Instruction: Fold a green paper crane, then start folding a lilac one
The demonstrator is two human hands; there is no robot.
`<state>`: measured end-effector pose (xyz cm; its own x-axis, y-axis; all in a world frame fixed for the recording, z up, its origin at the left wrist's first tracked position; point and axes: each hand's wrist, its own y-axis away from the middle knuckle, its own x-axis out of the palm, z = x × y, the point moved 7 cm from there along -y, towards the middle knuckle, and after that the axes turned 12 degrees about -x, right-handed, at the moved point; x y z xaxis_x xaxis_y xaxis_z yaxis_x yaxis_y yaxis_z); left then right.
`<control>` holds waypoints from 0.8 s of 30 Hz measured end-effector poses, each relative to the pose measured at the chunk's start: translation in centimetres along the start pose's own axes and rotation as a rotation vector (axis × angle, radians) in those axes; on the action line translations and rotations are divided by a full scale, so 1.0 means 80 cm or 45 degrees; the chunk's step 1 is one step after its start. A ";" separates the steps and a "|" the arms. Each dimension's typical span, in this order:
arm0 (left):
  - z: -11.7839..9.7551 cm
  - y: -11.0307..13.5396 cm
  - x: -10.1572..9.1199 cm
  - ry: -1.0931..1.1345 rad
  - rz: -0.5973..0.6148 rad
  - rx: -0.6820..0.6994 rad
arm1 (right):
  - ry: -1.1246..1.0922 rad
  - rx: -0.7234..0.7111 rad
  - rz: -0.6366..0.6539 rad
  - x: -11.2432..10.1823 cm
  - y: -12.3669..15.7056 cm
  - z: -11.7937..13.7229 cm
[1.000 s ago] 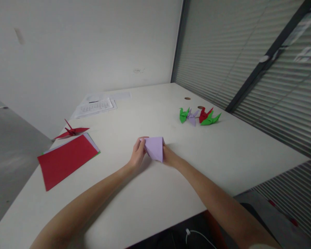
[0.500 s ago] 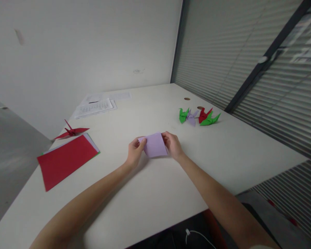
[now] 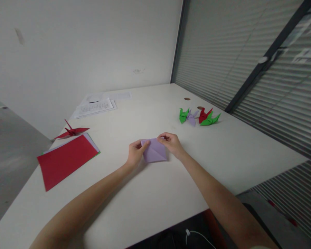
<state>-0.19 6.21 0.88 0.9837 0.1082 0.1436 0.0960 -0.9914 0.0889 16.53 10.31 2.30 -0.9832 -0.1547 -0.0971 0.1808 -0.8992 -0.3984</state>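
A roughly square piece of folded purple origami paper (image 3: 154, 152) is between my two hands, just over the white table. A diagonal crease runs across its face. My left hand (image 3: 136, 152) pinches its upper left corner, thumb in front and fingers behind. At the upper right corner my right hand (image 3: 171, 143) grips the paper between thumb and fingers. Some of the fingertips are hidden behind the sheet.
On the left lie red paper sheets (image 3: 68, 160) over purple and green ones, beside a red paper crane (image 3: 72, 131). Several small folded cranes (image 3: 209, 119) stand at the right. Written papers (image 3: 94, 108) lie at the back. The white table (image 3: 145, 204) ends near my body.
The purple paper has tipped and dropped slightly toward me, and a diagonal crease now shows. My right hand has shifted from its right edge to the top right corner, thumb now in front.
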 end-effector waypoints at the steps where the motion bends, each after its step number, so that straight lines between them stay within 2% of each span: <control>1: -0.001 0.001 0.001 -0.016 0.010 0.007 | -0.005 0.011 -0.017 -0.001 0.000 -0.001; 8: 0.003 -0.001 0.004 -0.020 0.088 -0.007 | -0.116 0.127 -0.105 -0.007 0.001 -0.006; 15: 0.001 -0.002 0.002 0.029 0.083 -0.033 | -0.142 0.166 -0.094 -0.007 0.002 -0.012; 20: 0.003 -0.004 0.001 -0.016 0.090 -0.041 | -0.071 0.138 0.020 -0.002 0.003 -0.010; 24: 0.004 -0.004 0.005 -0.096 0.157 -0.020 | 0.051 0.064 0.137 0.005 0.003 -0.001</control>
<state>0.25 6.56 0.60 0.9966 -0.0208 0.0800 -0.0280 -0.9955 0.0904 16.19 10.02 2.11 -0.9562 -0.2355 -0.1736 0.2825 -0.8978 -0.3379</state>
